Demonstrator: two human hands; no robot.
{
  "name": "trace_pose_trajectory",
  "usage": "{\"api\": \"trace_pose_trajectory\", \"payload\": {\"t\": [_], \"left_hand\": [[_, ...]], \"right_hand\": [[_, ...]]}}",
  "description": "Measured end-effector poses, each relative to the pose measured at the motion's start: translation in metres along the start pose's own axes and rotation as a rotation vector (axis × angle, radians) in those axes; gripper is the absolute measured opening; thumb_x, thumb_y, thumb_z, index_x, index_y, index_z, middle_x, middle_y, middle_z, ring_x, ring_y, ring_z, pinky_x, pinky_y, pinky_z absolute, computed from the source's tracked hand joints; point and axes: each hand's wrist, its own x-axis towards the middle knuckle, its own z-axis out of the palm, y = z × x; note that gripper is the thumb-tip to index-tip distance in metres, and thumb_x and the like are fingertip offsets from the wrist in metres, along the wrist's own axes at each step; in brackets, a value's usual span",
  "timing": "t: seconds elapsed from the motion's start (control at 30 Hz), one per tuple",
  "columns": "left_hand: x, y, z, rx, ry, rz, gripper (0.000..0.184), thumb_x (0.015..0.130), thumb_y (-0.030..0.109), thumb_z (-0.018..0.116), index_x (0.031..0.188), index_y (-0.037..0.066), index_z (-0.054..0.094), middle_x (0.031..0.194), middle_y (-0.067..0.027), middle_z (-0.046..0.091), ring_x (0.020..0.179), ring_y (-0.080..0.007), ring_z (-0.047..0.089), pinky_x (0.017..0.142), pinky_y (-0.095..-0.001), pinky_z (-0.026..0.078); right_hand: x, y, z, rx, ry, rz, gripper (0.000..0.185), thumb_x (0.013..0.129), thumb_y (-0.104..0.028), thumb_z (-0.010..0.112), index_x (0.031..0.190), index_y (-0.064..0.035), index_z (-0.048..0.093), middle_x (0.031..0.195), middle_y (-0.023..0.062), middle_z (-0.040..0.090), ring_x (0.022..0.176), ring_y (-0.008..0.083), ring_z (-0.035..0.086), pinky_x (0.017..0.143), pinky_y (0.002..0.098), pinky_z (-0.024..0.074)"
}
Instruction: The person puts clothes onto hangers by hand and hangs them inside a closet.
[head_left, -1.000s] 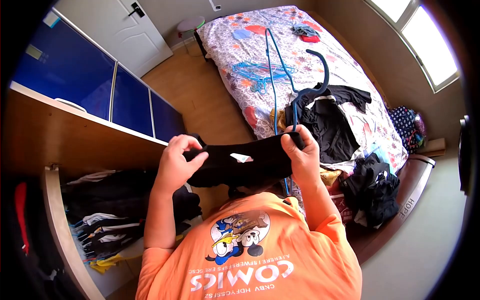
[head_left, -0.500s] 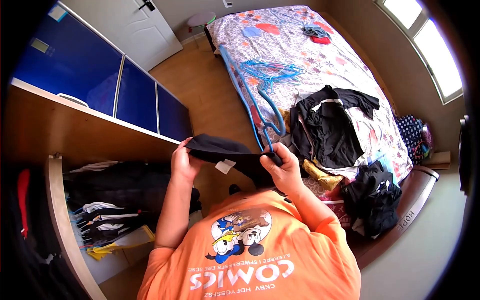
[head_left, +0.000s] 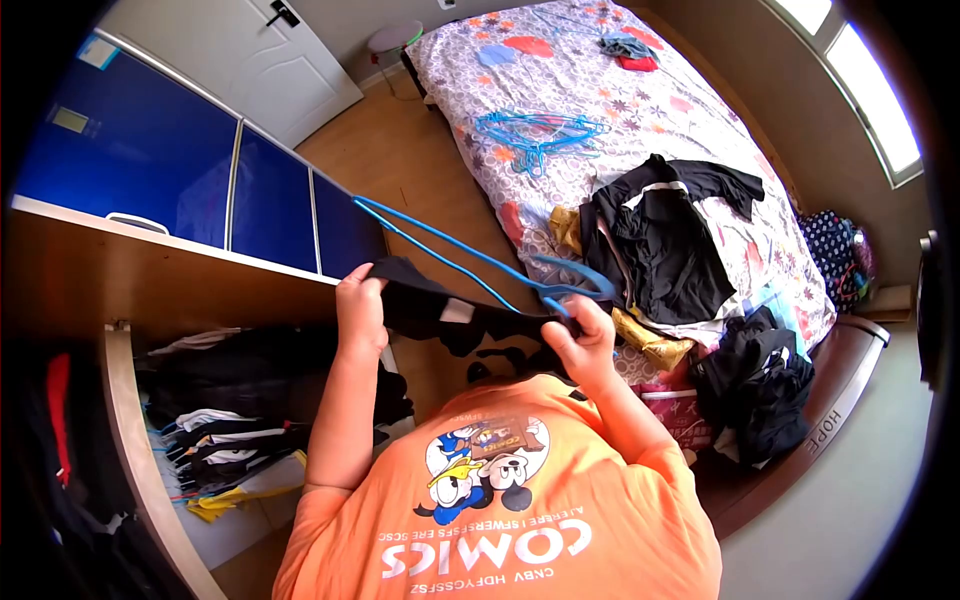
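A black garment point(head_left: 415, 305) with a white label hangs stretched between my two hands; its exact kind I cannot make out. My left hand point(head_left: 361, 312) is closed on one end of its upper edge. At the other end, my right hand point(head_left: 583, 343) pinches the edge together with a blue hanger point(head_left: 440, 237). The hanger's long arm points toward the cabinet, and its hook end lies just above my right hand. Below my hands, the lower part of the garment hangs partly hidden behind the orange shirt I wear.
Several blue hangers point(head_left: 540, 135) lie on the flowered bed point(head_left: 480, 60). Nearer are a black jacket point(head_left: 665, 255) and a heap of black clothes point(head_left: 760, 385). At left stands a blue-doored cabinet point(head_left: 140, 150), with clothes on hangers point(head_left: 225, 440) in an open compartment below.
The blue hanger has swung from pointing up along the bed to pointing left toward the cabinet. The garment is pulled straighter, its label now facing up, and my right hand has shifted slightly right.
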Motion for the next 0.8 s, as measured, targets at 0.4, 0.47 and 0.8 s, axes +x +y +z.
{"api": "trace_pose_trajectory", "payload": {"t": [0.4,0.47,0.8], "left_hand": [[0.021,-0.027,-0.006,0.158,-0.01,-0.132,0.012,0.081,0.008,0.053,0.085,0.002,0.063,0.086,-0.0053,0.064,0.082,-0.0162,0.061,0.076,-0.0313,0.048],[0.023,-0.024,-0.007,0.06,-0.049,-0.184,0.013,0.082,0.009,0.054,0.086,0.002,0.064,0.086,-0.0061,0.064,0.081,-0.0165,0.061,0.076,-0.0313,0.049],[0.025,-0.005,-0.001,0.016,-0.022,-0.097,0.021,0.09,0.016,0.052,0.092,-0.002,0.063,0.089,-0.0078,0.065,0.08,-0.0157,0.06,0.075,-0.0282,0.048]], "right_hand": [[0.007,-0.03,-0.046,0.502,-0.149,0.225,0.018,0.093,-0.015,0.054,0.093,0.0013,0.062,0.085,0.0034,0.059,0.07,0.0071,0.046,0.061,0.021,0.0352],[0.007,-0.035,-0.037,0.464,-0.077,0.124,0.013,0.094,-0.008,0.052,0.09,-0.0005,0.063,0.086,0.0032,0.062,0.07,0.0081,0.048,0.062,0.0222,0.0371],[0.009,-0.053,-0.045,0.181,-0.213,0.196,0.009,0.09,-0.007,0.056,0.085,-0.0014,0.062,0.072,0.0047,0.059,0.06,0.0114,0.05,0.055,0.0239,0.0391]]}}
